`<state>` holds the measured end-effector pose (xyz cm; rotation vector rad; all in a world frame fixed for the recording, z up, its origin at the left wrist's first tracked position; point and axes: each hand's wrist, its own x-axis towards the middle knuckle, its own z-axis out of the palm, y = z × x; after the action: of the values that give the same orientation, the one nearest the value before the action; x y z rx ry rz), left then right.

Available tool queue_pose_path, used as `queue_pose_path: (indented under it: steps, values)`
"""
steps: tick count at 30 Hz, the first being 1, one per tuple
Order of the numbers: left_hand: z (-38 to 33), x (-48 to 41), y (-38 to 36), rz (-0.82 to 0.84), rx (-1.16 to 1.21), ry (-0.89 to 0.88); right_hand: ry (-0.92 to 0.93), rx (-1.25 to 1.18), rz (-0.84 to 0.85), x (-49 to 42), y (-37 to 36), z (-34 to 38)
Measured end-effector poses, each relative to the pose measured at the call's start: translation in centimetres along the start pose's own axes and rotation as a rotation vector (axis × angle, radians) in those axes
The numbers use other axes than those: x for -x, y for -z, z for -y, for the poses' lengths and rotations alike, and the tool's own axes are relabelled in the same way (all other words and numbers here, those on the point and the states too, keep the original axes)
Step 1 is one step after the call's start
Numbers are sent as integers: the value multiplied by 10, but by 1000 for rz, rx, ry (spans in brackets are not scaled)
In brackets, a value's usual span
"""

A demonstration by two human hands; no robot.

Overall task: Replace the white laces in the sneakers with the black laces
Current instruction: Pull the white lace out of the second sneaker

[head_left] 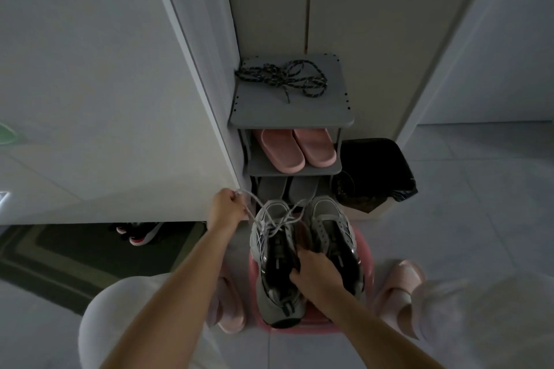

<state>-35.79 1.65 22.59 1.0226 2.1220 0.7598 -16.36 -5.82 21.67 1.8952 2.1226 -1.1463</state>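
On pink stool (367,266), left hand (224,207) pinches white lace (269,219) taut; right hand (314,275) grips left sneaker (271,284) collar.

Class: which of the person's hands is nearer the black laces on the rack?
Left. The left hand holds a white lace below the black laces; the right hand grips a sneaker lower still.

Both bare arms stretch forward and down. The left hand (225,207) is furthest out, closed in a fist round the white lace (280,222), arm nearly straight. The right hand (314,274) sits closer in, fingers curled into the opening of a grey sneaker (271,302).
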Motion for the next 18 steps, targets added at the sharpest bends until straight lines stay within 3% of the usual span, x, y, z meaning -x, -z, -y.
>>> queue_pose_path:
  steps: [3, 6, 8, 11, 16, 18]
  values:
    - [-12, -1, 10, 124, 143, 115, -5, 17, -14, 0, -4, 2]
    - [-6, 21, 0, 440, -42, 230, 3, 12, -17, 0, -5, 2]
    - [4, 31, -11, 499, -150, 154, 9, 9, -10, 0, -4, 2]
    - [15, 26, -18, 334, -254, -45, 6, 11, -1, -1, -3, 2]
    - [4, 3, 3, 46, 23, 63, 0, 29, 0, -1, -2, 2]
    - [3, 7, 5, 37, 107, 104, -2, 34, 0, -1, -2, 3]
